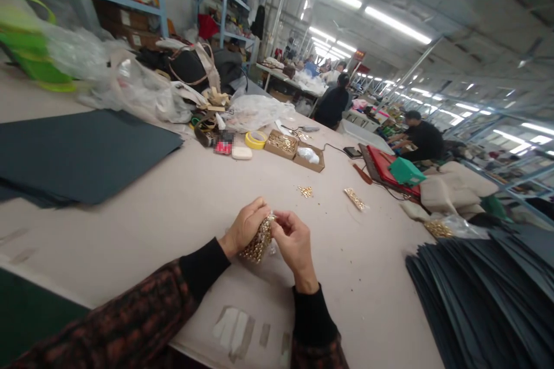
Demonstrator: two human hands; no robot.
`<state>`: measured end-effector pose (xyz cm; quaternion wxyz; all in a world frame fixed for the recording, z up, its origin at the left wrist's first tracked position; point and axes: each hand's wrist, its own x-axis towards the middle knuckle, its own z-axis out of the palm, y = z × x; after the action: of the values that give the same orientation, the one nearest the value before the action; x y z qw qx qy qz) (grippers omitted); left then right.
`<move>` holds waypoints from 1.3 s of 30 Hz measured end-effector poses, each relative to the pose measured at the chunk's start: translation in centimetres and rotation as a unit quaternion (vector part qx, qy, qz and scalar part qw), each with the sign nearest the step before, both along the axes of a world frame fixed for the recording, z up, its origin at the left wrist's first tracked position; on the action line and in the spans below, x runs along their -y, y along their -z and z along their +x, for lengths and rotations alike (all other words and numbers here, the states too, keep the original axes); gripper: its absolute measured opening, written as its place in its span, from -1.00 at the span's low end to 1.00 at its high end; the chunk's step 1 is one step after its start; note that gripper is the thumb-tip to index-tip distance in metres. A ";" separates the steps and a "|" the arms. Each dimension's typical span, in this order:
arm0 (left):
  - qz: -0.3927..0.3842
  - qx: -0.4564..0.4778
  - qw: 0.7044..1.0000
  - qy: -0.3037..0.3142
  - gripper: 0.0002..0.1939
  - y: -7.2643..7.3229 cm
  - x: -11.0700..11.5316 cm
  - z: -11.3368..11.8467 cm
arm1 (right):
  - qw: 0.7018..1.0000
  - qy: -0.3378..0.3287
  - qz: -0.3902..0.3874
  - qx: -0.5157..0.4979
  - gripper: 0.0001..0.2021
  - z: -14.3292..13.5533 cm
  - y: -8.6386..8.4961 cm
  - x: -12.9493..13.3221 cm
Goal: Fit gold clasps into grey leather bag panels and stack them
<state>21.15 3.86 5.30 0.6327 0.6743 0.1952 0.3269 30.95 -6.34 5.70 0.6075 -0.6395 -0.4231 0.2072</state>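
A clear plastic bag of small gold metal pieces (pixel 258 244) is between my hands, low over the table (pixel 194 207). My left hand (pixel 246 226) wraps around its upper left side, thumb on top. On the other side my right hand (pixel 294 239) pinches the bag near its top edge with thumb and fingers. The exact shape of the pieces is too small to tell. Beyond my hands lies a small loose pile of gold pieces (pixel 305 191). To its right is a small clear packet (pixel 355 199) of similar pieces.
Dark sheets (pixel 86 153) lie at left, and a tall stack of dark pieces (pixel 471 294) at right. Farther back are a cardboard box of gold parts (pixel 281 144), yellow tape (pixel 255 139), a green box (pixel 407 172) and crumpled plastic (pixel 259 110). Two people work beyond the table.
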 end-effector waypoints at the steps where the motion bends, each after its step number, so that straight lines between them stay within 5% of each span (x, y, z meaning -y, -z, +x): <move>1: 0.007 -0.001 1.000 -0.009 -0.75 0.0 0.1 0.0 | 1.000 0.005 0.005 0.025 -0.81 -0.1 0.0 0.0; 6: 0.042 -0.012 0.998 -0.039 -0.74 -0.1 0.2 0.0 | 0.994 0.019 0.007 0.103 -0.83 -0.1 0.0 0.2; 15: 0.028 -0.017 0.997 -0.070 -0.74 0.1 0.2 0.2 | 0.998 0.062 0.002 0.019 -0.89 -0.4 0.1 -0.4; 25: 0.005 -0.029 0.997 -0.077 -0.73 0.4 0.2 0.3 | 0.998 -0.042 -0.017 -0.040 -0.79 0.7 0.0 -0.1; 33: 0.016 -0.032 0.996 -0.078 -0.73 0.2 0.0 0.1 | 0.999 -0.039 -0.021 0.029 -0.85 0.7 0.1 0.3; 39: 0.023 -0.023 0.997 -0.067 -0.72 0.0 0.1 0.1 | 0.997 -0.052 -0.045 -0.044 -0.79 0.8 -0.2 0.4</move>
<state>21.21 3.72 5.31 0.5886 0.6817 0.2474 0.3573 31.78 -6.69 5.87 0.5844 -0.6335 -0.4188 0.2859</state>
